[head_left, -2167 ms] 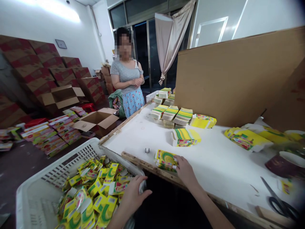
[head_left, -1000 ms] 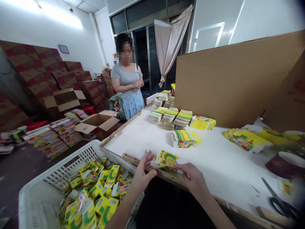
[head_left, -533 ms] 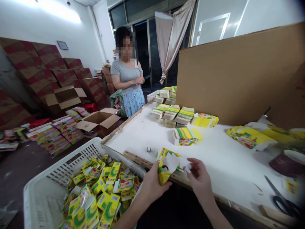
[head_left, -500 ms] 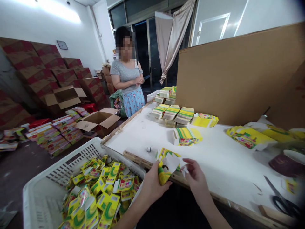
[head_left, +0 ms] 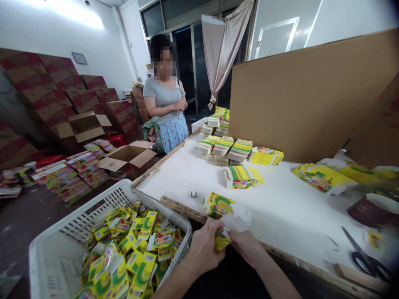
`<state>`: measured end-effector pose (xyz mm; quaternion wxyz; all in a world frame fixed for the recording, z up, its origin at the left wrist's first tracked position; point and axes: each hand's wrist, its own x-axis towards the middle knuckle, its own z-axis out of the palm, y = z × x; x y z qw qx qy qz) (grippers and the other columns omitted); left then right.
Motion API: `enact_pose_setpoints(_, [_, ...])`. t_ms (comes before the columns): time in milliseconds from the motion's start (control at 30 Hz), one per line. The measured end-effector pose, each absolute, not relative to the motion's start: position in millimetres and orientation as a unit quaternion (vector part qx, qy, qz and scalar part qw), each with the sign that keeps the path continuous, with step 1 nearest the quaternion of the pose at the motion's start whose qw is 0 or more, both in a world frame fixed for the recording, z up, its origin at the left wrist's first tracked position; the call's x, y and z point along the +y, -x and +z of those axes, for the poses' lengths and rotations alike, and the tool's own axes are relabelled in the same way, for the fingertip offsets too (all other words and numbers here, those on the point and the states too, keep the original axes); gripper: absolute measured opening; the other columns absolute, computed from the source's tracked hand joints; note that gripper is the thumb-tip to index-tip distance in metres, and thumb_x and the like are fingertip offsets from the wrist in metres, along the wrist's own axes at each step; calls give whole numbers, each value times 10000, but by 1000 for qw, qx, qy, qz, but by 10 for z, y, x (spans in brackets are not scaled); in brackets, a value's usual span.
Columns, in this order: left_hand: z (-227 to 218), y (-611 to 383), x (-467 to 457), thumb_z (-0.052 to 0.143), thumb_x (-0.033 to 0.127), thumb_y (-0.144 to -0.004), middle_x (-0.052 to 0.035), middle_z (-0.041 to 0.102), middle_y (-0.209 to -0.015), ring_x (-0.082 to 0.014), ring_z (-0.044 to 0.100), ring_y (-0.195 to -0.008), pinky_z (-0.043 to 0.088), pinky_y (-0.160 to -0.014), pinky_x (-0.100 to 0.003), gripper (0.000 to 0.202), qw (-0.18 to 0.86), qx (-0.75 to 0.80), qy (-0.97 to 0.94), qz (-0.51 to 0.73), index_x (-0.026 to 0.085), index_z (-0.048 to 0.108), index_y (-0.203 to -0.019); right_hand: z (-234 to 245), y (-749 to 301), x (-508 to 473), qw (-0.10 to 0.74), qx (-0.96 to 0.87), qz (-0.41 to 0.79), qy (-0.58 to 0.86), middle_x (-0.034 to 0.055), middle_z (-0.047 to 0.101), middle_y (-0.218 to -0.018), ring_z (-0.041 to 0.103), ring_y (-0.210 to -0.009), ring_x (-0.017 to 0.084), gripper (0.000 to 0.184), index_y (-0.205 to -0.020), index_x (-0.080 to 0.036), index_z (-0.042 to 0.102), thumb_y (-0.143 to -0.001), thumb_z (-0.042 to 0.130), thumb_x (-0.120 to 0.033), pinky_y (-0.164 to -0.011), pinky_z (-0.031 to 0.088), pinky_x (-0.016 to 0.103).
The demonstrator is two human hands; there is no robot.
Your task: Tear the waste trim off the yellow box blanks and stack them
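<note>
At the table's near edge my left hand (head_left: 206, 244) is wrapped round a small yellow and green printed carton (head_left: 222, 241). White inner flaps of the carton stick up above my fingers. My right hand (head_left: 247, 248) closes on the carton's other side, its fingertips partly hidden behind the card. Just beyond my hands a small pile of flat yellow cartons (head_left: 219, 204) lies on the white table. To the left stands a white plastic basket (head_left: 50, 236), heaped with folded yellow cartons (head_left: 145, 265).
Bundles of flat cartons (head_left: 241, 176) sit farther back, before a tall cardboard panel (head_left: 311, 99). At right are black-handled scissors (head_left: 363, 253), a wooden block (head_left: 358, 276) and a dark cup (head_left: 370, 214). A person (head_left: 165, 99) stands beyond the table's far left edge.
My right hand has moved left and down, closer to my left hand, and now grips the carton. The carton has turned and is more covered by my fingers.
</note>
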<state>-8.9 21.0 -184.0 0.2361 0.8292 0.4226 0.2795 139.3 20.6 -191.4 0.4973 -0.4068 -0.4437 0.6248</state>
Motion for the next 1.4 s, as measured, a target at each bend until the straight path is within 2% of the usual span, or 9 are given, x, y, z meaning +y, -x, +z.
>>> enact_pose_setpoints(133, [-1852,83,261,543,146,-603,-29,575,-878,-204,581,-771,452,-685,-303,568,291,451,-796,280,215,327,-1124,-1967,-1378,168,508,-588,478,410,78,520,-1227,480,-1117,243,468,-1197,-230,477,-741,543,-305,-945,373,444])
enact_pose_setpoints(300, [-1907,63,309,545,113,-569,-124,490,-1127,-240,531,-968,424,-815,-339,800,286,463,-782,305,150,148,-1263,-2037,-1457,165,456,-698,306,460,56,543,-1201,465,-1136,220,393,-1132,-272,552,-771,451,-155,-983,337,436])
enact_pose_setpoints(433, [-1863,108,295,566,165,-590,-95,495,-1047,-248,482,-993,387,-858,-378,506,223,500,-772,323,166,399,-1068,-2087,-1550,215,495,-661,289,484,64,580,-1146,508,-1088,207,369,-1123,-253,555,-788,432,-160,-950,385,415])
enact_pose_setpoints(533, [-1811,157,297,587,200,-601,-57,541,-957,-227,509,-920,408,-811,-353,398,231,495,-777,311,193,466,-980,-2102,-1560,226,426,-725,293,455,77,460,-1285,390,-1202,226,444,-1205,-251,481,-768,473,-173,-992,319,443])
enact_pose_setpoints(800, [-1752,236,410,659,237,-535,-58,580,-976,-234,534,-897,421,-801,-341,521,244,473,-801,275,195,505,-1030,-1875,-1698,310,310,-778,329,436,89,454,-1286,390,-1204,209,346,-1019,-255,618,-735,478,-116,-973,340,407])
enact_pose_setpoints(1000, [-1767,125,329,569,137,-577,-65,551,-1032,-233,492,-957,384,-866,-363,506,185,463,-819,285,184,476,-1073,-1895,-1513,284,370,-722,314,493,73,499,-1231,410,-1183,238,304,-791,-222,665,-589,535,-35,-981,323,402])
enact_pose_setpoints(1200, [-1773,563,304,594,185,-618,-68,537,-1041,-249,487,-973,381,-854,-395,515,85,576,-778,236,192,445,-1110,-2100,-1584,378,424,-669,331,513,73,525,-1189,522,-1052,223,618,-1236,-229,389,-649,577,-178,-873,435,374])
enact_pose_setpoints(1300, [-1790,843,365,632,240,-614,-135,474,-1143,-337,415,-1069,333,-884,-474,634,-27,655,-722,220,136,396,-1194,-2187,-1732,552,381,-654,184,627,90,584,-1055,545,-960,242,490,-1141,-182,487,-659,477,-98,-834,439,394])
enact_pose_setpoints(1400, [-1879,868,395,615,310,-653,-126,500,-1120,-317,441,-1043,354,-880,-463,589,43,625,-737,255,133,425,-1181,-2253,-1759,669,341,-677,120,641,92,612,-943,530,-937,248,419,-994,-175,573,-638,414,-21,-845,413,387])
